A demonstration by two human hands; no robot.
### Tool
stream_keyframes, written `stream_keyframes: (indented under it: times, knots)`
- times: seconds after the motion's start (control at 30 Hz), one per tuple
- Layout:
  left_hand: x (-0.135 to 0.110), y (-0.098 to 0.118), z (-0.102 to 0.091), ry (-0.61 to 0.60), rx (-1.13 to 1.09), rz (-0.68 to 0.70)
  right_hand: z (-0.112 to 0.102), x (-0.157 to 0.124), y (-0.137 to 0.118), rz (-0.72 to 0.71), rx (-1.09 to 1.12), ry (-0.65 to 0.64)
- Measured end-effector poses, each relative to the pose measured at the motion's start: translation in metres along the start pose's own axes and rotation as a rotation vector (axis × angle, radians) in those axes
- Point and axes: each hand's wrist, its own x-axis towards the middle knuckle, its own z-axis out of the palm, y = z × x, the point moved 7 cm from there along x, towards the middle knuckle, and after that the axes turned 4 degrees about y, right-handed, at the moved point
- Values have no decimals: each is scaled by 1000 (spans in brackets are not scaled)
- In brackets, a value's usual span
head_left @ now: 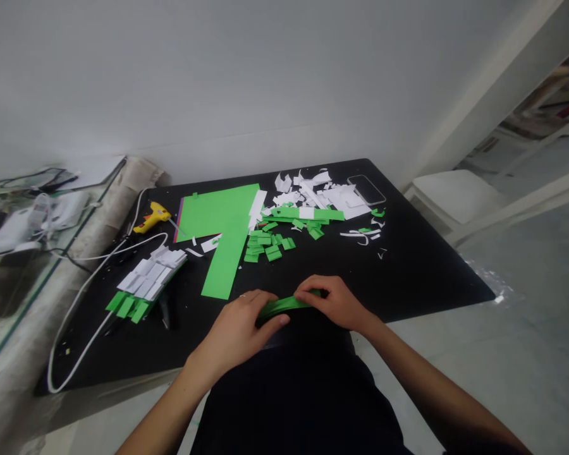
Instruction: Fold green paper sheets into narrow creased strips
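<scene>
Grip | my left hand (239, 328) and right hand (334, 303) each pinch shut on one end of the green paper strip (284, 306), probably to keep it flat | Place | near edge of the counter (408, 265) | Behind, within reach | green sheet (218, 218), cut pieces (265, 243), glue gun (152, 216)

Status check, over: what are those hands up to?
Left hand and right hand pinch green paper strip, one each end. Cut green pieces lie farther back, apart from hands.
</scene>
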Motion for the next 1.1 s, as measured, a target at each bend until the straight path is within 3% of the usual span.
stream_keyframes:
  times: [0.17,0.37,0.53,0.63,0.77,0.87,0.93,1.1]
  knots:
    - [-6,-6,-11,30,-15,0,-1,3,-1,97,60,25]
    - [-15,23,-24,310,227,372,2,8,3,222,136,32]
    - [-13,30,-24,358,282,416,3,9,3,294,199,-16]
    - [-10,22,-33,338,77,322,-1,8,-8,224,271,-56]
    - [-8,-4,-43,345,-338,-13,-1,7,-23,62,410,-176]
    - [-8,-17,-34,331,-668,-218,-3,12,-26,-16,553,-156]
    - [-7,-20,-26,313,-844,-261,-5,19,-26,-12,555,-100]
    - [9,-30,-15,250,-1081,-297,-11,43,-25,154,476,40]
